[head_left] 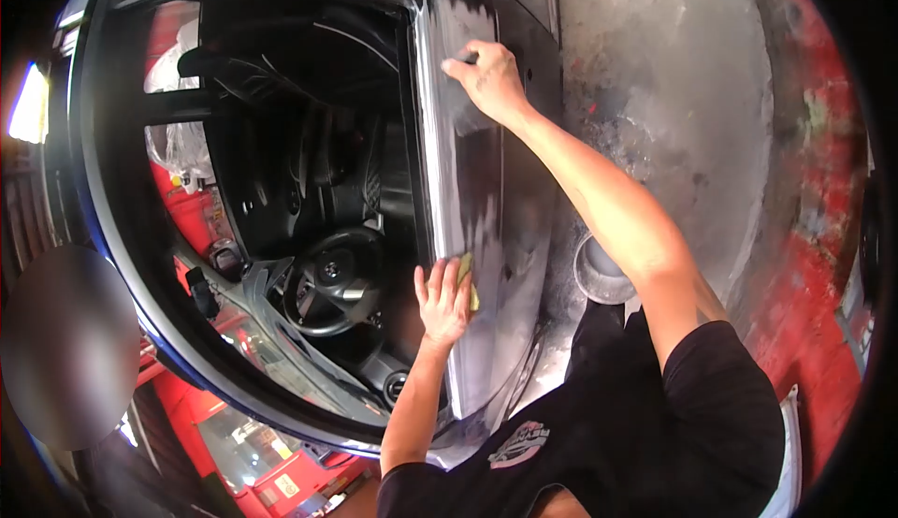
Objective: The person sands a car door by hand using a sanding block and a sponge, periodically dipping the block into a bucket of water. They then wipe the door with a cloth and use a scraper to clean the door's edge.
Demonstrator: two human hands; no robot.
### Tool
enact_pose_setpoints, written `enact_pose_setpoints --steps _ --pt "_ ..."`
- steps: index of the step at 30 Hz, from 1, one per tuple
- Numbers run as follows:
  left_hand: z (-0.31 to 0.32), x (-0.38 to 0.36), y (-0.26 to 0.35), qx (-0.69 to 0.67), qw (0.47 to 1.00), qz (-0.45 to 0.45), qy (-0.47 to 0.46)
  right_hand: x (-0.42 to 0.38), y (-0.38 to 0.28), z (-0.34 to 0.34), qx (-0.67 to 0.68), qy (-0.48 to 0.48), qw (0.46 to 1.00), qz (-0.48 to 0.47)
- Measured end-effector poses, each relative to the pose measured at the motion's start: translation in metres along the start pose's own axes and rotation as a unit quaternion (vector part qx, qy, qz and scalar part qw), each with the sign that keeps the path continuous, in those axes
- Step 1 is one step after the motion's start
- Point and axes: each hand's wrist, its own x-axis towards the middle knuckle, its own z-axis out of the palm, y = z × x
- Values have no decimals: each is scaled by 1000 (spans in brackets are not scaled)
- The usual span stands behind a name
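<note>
A dark car door has pale, scuffed grey patches along its upper panel, just below the open window. Over the far part of this panel, my right hand is closed in a pinch on a small dark pad, mostly covered by the fingers. Nearer to me, my left hand lies at the window edge, its fingers over a yellow-green sponge pressed against the door. The thumb of this hand is hidden.
Through the window show a steering wheel and dark seats. A round grey bucket stands on the stained concrete floor beside my right arm. A person with a blurred head is beyond the car, near a red vehicle.
</note>
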Motion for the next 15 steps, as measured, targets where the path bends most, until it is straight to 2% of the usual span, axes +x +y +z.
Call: enact_pose_setpoints --steps 1,3,5,8,9,10,11,12,13,14,15 --pt "-4 3 6 -3 999 -23 -31 -15 1 -9 9 -45 997 64" --pt "1 22 9 45 997 -9 -57 -46 5 -39 16 -90 985 146" --pt "4 61 2 72 995 4 -68 -90 54 -55 36 -54 985 162" --pt "-9 173 -14 77 996 -6 -53 -172 101 -112 16 -75 968 238" --pt "0 212 -28 86 996 14 2 -204 126 -129 34 -69 962 260" --pt "-13 255 -34 83 996 27 -18 -227 127 -154 1 -71 957 282" --pt "-11 297 -46 98 993 65 30 -241 113 -182 -32 -85 947 308" --pt "-6 339 -62 180 980 81 34 -261 133 -204 -40 -93 956 276" --pt "-4 379 -73 197 972 95 81 -272 131 -226 -88 -86 944 306" --pt "-28 413 -64 187 980 70 13 -277 127 -244 -70 -75 944 315" --pt "-19 441 -80 179 978 87 56 -281 128 -261 -100 -64 950 291"
